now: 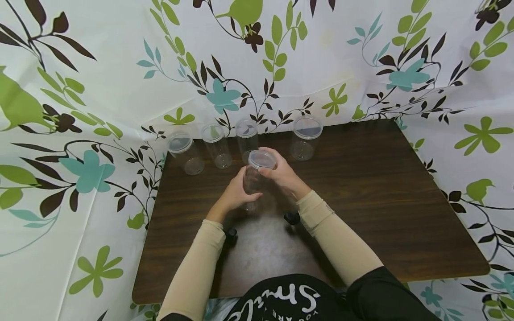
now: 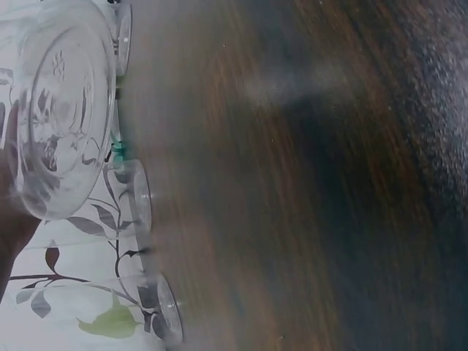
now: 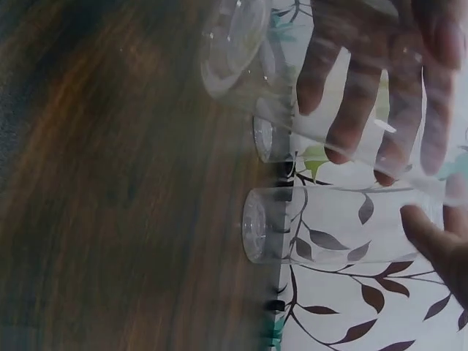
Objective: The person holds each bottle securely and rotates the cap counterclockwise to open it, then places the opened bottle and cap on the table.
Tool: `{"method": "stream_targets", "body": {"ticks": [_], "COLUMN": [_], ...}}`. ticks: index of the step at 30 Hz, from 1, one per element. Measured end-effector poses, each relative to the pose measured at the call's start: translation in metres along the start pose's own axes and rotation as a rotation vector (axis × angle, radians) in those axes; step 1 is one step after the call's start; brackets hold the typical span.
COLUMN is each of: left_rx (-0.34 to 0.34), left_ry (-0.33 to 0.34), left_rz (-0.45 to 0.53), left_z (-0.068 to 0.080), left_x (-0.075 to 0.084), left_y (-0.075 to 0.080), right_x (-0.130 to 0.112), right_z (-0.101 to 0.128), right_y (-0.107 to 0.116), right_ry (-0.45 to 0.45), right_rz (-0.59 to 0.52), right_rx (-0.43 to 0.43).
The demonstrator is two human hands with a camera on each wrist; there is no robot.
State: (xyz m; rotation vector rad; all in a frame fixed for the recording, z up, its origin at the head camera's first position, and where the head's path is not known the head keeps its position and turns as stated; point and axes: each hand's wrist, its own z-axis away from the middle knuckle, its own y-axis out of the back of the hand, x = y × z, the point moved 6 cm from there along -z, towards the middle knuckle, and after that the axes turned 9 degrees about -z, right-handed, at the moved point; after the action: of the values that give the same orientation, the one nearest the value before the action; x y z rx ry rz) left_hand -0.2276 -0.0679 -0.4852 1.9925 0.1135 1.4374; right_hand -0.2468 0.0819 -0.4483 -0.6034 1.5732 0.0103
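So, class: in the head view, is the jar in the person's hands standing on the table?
No: the jar is held tilted above the table by both hands.

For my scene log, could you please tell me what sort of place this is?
Probably a staged recording booth: a floral sheet walls in a dark wooden table bearing only clear lidded jars.

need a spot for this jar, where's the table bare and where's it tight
Bare: the table's right side, from the lone jar to the near edge, and the near-left part by the left sleeve. Tight: the back-left row of three jars, right behind the held jar that both hands grip.
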Motion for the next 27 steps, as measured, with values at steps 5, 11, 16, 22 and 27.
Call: {"method": "stream_targets", "body": {"ticks": [5,11,16,22,27], "left_rx": [-0.043,-0.105,-0.097,-0.074,-0.051], "left_ry": [0.002,-0.003,0.001,0.008,-0.016], "left_rz": [0.039,0.123,0.166,0.199,0.197], "left_z": [0.001,0.003,0.001,0.001,0.006], "left_x": [-0.007,-0.007,-0.009,-0.001,0.02], "left_y": [-0.003,-0.008,-0.011,-0.007,0.006], "right_x": [0.002,0.006,0.007,0.008,0.008], "right_z": [-0.007,-0.008,-0.007,-0.004,0.0], "right_y": [0.001,0.004,0.01,0.016,0.016], "right_ry": [-0.017,-0.105,-0.114,-0.108,-0.058], "right_rz": [-0.052,-0.146,-0.158,-0.179,-0.107], "right_rx": [-0.159,-0.345,-0.33,-0.257,-0.191]}}
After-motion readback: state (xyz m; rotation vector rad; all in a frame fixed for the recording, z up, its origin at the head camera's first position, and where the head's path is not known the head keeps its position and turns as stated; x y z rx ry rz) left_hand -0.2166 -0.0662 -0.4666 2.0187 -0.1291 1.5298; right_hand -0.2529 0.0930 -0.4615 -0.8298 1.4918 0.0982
